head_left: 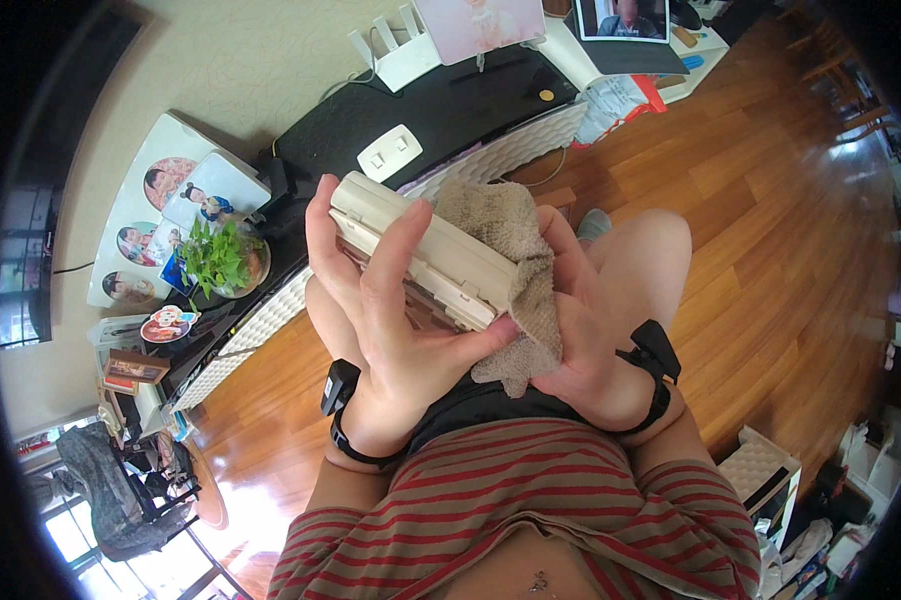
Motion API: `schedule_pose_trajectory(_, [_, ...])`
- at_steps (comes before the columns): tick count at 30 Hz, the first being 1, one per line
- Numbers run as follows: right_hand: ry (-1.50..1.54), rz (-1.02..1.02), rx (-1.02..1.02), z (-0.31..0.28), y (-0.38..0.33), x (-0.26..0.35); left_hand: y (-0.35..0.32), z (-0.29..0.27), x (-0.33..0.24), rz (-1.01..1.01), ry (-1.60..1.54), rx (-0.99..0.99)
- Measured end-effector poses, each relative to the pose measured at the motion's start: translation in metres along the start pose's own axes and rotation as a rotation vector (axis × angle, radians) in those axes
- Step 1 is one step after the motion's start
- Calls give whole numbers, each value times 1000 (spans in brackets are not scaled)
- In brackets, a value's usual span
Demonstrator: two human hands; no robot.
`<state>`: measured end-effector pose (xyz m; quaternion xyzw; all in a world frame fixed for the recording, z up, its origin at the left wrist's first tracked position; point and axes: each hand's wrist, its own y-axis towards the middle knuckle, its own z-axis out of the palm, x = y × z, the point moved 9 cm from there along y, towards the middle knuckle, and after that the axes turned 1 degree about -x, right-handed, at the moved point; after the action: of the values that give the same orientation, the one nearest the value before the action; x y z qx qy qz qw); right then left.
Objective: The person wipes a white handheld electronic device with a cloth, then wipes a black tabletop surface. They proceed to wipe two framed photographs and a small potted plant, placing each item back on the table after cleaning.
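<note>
Striped shirt (510,480) nearest. Cream plastic piece (425,240) held up between person and black desk (320,150). Left hand (395,335): fingers (390,255) spread over piece, gripping it, thumb down by right end. Right hand (585,340): fingers curled round tan cloth (490,215), cloth pressed about right end; some fingertips hidden, can't tell exact pinch. Looks like wipe-down to me. Tips: left grip firm but light, no crushing thin edges; fold cloth over one fingertip, run lengthwise along grooves, swap to clean patch often.
</note>
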<state>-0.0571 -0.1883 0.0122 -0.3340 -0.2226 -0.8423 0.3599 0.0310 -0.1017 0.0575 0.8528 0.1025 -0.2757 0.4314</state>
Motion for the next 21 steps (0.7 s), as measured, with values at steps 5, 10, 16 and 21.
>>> schedule_pose_trajectory(5, [36, -21, -33, -3, -3, -1, -4, 2, 5, -41, -20, 17])
schedule_pose_trajectory(10, [-263, -152, 17, -1, -5, 8, -7, 5, 9, -46, -63, -4])
schedule_pose_trajectory(16, [-50, -66, -16, -9, -5, -4, -9, 7, 12, -38, -82, -10])
schedule_pose_trajectory(21, [-187, -52, -45, -14, -11, -10, -15, 8, 13, -3, -59, 1])
